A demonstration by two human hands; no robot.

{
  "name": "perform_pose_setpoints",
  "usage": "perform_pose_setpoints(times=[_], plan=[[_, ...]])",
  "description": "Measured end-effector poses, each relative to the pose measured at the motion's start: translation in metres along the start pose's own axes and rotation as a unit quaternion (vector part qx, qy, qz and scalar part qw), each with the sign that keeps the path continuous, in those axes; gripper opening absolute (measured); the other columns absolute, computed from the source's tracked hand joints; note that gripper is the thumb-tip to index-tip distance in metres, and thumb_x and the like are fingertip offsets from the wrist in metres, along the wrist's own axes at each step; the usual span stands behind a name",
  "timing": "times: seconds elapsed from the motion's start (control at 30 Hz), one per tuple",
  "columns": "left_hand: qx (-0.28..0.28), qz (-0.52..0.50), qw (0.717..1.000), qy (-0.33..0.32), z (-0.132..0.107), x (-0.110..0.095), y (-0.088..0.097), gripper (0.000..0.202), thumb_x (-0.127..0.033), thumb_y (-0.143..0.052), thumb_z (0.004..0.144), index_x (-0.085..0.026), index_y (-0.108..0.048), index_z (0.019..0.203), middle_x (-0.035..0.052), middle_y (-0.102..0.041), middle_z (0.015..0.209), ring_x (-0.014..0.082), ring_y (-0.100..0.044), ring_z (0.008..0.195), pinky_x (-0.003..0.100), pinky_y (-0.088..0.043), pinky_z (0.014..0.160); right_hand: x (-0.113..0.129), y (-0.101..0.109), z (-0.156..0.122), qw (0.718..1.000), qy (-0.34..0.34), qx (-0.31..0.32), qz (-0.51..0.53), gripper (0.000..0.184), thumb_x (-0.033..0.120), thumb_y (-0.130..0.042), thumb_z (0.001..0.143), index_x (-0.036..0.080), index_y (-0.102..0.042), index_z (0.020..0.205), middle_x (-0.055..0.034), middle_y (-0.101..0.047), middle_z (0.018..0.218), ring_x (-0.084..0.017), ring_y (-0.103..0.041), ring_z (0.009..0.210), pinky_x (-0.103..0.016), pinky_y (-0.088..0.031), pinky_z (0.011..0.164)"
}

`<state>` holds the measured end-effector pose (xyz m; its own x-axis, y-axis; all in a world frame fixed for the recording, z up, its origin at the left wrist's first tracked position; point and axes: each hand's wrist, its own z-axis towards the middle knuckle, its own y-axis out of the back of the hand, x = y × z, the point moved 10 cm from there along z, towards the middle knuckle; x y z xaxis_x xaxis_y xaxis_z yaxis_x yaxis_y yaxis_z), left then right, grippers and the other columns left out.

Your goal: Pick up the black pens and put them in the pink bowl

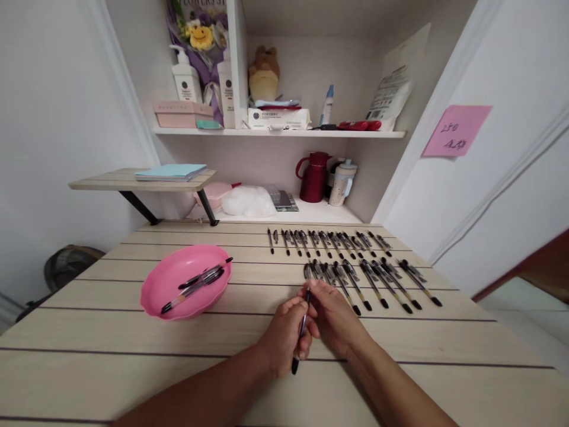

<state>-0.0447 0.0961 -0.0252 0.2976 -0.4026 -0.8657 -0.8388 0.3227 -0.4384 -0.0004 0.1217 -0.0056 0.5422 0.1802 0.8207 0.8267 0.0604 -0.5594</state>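
Observation:
My left hand (284,335) is closed around a black pen (301,332), held upright-ish over the wooden table (111,367). My right hand (335,317) pinches the pen's top end, close to a cap (306,271) lying on the table. Just beyond my hands lie two rows of several pens and caps (355,261), a far row and a near row. A pink bowl (169,299) to the left holds several capped pens (198,280).
A small raised shelf (106,182) with books stands at the back left. Behind the table an alcove holds a red jug (313,177), a cup, a white bag and a pink box. A pink note (456,130) sticks to the right wall.

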Motion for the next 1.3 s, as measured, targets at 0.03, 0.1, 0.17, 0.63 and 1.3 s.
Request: perform_pose_setpoints(times=[0.03,0.1,0.17,0.63,1.3], plan=[[0.001,0.003,1.000,0.001,0.000,0.000,0.000,0.025,-0.043,-0.046,0.076,-0.018,-0.044,0.078,-0.0042,-0.051,0.051,0.0024,-0.029,0.027,0.015,-0.019,0.029,-0.001,0.000,0.000,1.000,-0.002,0.003,-0.012,0.028,0.042,-0.062,0.072,0.015,-0.054,0.071,0.0063,-0.048,0.041,-0.008,-0.039,0.024,-0.017,-0.029,0.021],[0.007,0.005,1.000,0.010,0.000,0.001,-0.002,0.023,-0.042,-0.045,0.077,-0.018,-0.044,0.078,-0.0042,-0.051,0.050,0.0029,-0.028,0.027,0.016,-0.019,0.029,-0.001,0.000,0.000,1.000,0.004,0.009,-0.017,0.027,0.041,-0.062,0.072,0.015,-0.054,0.069,0.0062,-0.047,0.039,-0.008,-0.039,0.023,-0.017,-0.029,0.021],[0.015,-0.001,1.000,0.026,0.000,0.003,-0.003,0.022,-0.041,-0.045,0.077,-0.019,-0.042,0.078,-0.0045,-0.050,0.050,0.0029,-0.027,0.027,0.015,-0.018,0.030,0.002,0.001,0.000,1.000,0.021,0.012,0.000,0.025,0.038,-0.063,0.072,0.014,-0.056,0.072,0.0023,-0.056,0.052,-0.006,-0.041,0.026,-0.017,-0.032,0.022],[0.025,-0.013,0.999,0.021,0.003,0.003,0.000,0.021,-0.040,-0.043,0.078,-0.019,-0.043,0.078,-0.0045,-0.051,0.050,0.0028,-0.027,0.026,0.016,-0.017,0.030,0.001,-0.001,0.000,1.000,0.008,0.027,-0.014,0.027,0.041,-0.062,0.072,0.014,-0.057,0.072,0.0047,-0.050,0.041,-0.009,-0.041,0.025,-0.018,-0.029,0.023],[-0.022,-0.069,0.997,0.028,0.004,-0.002,0.011,0.021,-0.039,-0.047,0.073,-0.018,-0.047,0.076,-0.0043,-0.050,0.051,0.0025,-0.027,0.030,0.017,-0.015,0.035,0.062,0.066,0.009,0.823,0.161,-0.186,-0.512,0.019,0.026,-0.056,0.071,0.015,-0.065,0.084,-0.0048,-0.066,0.072,-0.015,-0.058,0.061,-0.027,-0.044,0.057]])
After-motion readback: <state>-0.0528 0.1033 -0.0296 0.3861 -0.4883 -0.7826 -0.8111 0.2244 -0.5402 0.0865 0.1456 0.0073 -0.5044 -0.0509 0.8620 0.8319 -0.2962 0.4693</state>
